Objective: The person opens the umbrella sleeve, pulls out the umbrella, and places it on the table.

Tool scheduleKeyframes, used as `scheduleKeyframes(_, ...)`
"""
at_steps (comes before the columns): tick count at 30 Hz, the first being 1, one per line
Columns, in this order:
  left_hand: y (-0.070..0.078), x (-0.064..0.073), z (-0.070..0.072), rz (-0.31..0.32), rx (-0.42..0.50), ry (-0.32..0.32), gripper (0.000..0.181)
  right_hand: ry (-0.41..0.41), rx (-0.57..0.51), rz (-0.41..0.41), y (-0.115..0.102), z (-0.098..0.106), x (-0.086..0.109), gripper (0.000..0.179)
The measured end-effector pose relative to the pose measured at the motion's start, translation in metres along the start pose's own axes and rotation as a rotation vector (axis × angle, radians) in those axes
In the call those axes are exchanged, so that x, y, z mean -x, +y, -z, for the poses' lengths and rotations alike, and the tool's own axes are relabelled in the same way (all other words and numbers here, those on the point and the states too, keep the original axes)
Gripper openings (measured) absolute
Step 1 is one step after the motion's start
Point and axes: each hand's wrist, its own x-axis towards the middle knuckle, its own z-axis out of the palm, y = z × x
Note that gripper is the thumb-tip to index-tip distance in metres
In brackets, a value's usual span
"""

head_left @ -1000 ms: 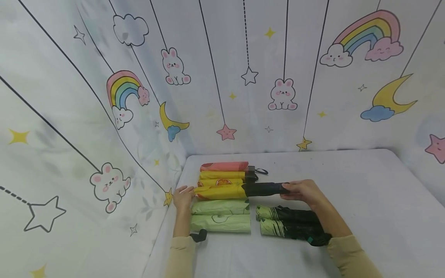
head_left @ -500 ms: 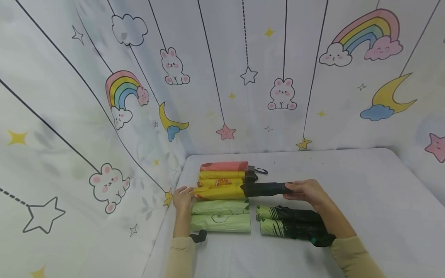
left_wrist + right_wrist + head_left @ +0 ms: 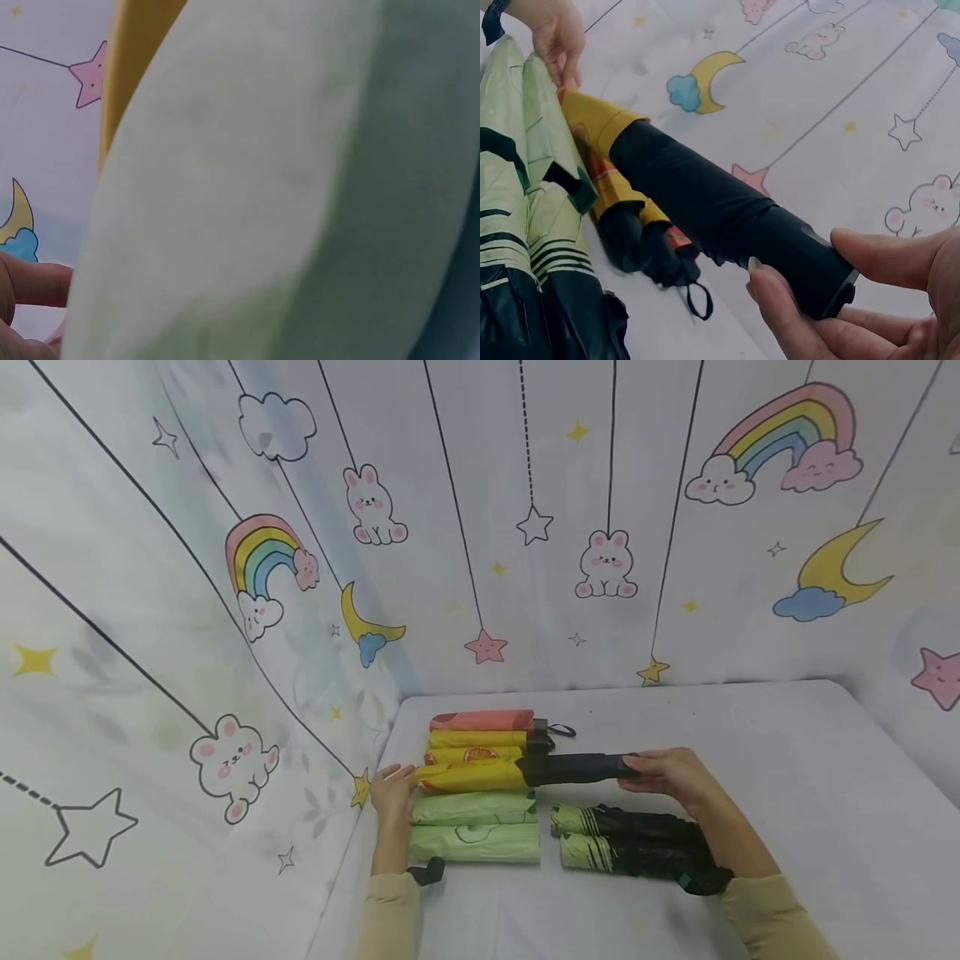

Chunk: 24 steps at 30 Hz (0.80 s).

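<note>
A folded umbrella (image 3: pixel 573 768) lies across the middle, its dark part reaching out of a yellow cover (image 3: pixel 472 775). My right hand (image 3: pixel 667 772) pinches the dark handle end between thumb and fingers, as the right wrist view shows on the umbrella (image 3: pixel 712 199). At the other end my left hand (image 3: pixel 393 792) pinches the tip of the yellow cover. Close below the yellow cover lie two pale green covers (image 3: pixel 476 843). A blurred pale green surface (image 3: pixel 225 165) fills most of the left wrist view, with a few fingers (image 3: pixel 41 283) at its left edge.
Two dark umbrellas with green striped ends (image 3: pixel 630 856) lie beneath my right forearm. Behind the yellow cover are a red folded umbrella (image 3: pixel 483 720) and yellow ones (image 3: pixel 480 738) with dark ends. A patterned curtain (image 3: pixel 450 568) borders the white table (image 3: pixel 787 752).
My right hand has moved slightly to the right with the handle end, and more of the dark part shows beyond the yellow cover. My left hand stays at the cover's tip.
</note>
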Motion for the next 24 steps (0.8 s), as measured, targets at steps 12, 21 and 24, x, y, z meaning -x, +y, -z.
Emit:
scheduleKeyframes(12, -0.003, -0.001, 0.001, 0.011, -0.015, -0.017, 0.058, 0.006, -0.037, 0.006, 0.001, 0.009, 0.007, 0.066)
scheduleKeyframes(21, -0.005, -0.004, 0.000, 0.000, -0.012, -0.017, 0.057, 0.011, -0.026, 0.008, 0.004, 0.013, 0.009, 0.063)
scheduleKeyframes(24, -0.004, -0.003, -0.001, 0.002, 0.003, -0.025, 0.056, 0.024, -0.016, 0.004, 0.005, 0.014, 0.011, 0.063)
